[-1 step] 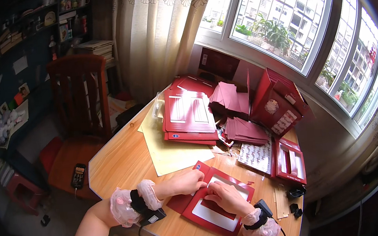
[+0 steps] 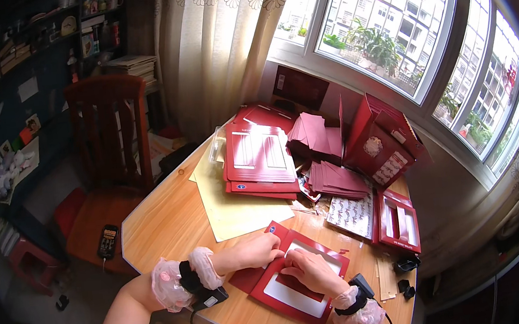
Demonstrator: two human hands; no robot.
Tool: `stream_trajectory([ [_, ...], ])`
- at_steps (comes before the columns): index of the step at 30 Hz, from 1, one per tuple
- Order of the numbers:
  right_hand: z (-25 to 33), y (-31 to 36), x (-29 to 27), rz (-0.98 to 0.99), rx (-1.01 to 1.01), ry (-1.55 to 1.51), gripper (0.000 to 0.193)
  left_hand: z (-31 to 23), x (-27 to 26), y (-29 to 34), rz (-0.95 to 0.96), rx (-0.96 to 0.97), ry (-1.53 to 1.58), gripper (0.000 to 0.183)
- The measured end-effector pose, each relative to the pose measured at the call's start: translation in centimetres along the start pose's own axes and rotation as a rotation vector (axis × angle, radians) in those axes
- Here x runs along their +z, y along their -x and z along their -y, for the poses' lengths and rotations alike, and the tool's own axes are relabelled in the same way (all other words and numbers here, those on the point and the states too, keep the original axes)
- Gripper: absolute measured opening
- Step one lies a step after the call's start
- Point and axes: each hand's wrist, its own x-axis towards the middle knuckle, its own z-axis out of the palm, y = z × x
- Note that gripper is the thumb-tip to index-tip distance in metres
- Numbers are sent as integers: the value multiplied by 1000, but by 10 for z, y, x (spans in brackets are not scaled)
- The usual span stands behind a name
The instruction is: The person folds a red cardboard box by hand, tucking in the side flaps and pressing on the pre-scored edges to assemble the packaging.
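The person presses both hands on a flat red cardboard piece with two white windows (image 2: 296, 283), which lies on the wooden table (image 2: 165, 224) at its near edge. The long axis of this piece runs diagonally, from the upper left near the left hand down to the lower right, toward the corner of the table. The left hand (image 2: 252, 251) rests on the upper left end of the piece, fingers bent and pressing down on the red border; it closes around nothing. The right hand (image 2: 310, 271) lies flat on the red strip between the two windows, fingers spread a little, also only pressing. Both wrists carry a pink frilly cuff and a black band.

Behind the hands a pale yellow sheet (image 2: 232, 205) lies on the table. On its far edge sits a stack of red flat cartons (image 2: 258, 159), each with white window panels, its long side pointing away from the person. To the right of it there is a heap of dark red folded papers (image 2: 333, 177). Farther right stands an open red box (image 2: 379, 141) with a round pale label on its front. Near the right table edge lies a red tray with two white slots (image 2: 397, 220), and just beside it a white patterned sheet (image 2: 352, 214).
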Motion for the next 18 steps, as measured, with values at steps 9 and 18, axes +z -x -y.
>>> stream_trajectory([
  [9, 4, 0, 6, -10, -39, -85, 18, 1, 10, -10, -189, 112, -257, 36],
  [18, 6, -5, -10, 151, 299, -487, 13, 1, 8, -14, -106, 225, -272, 25],
])
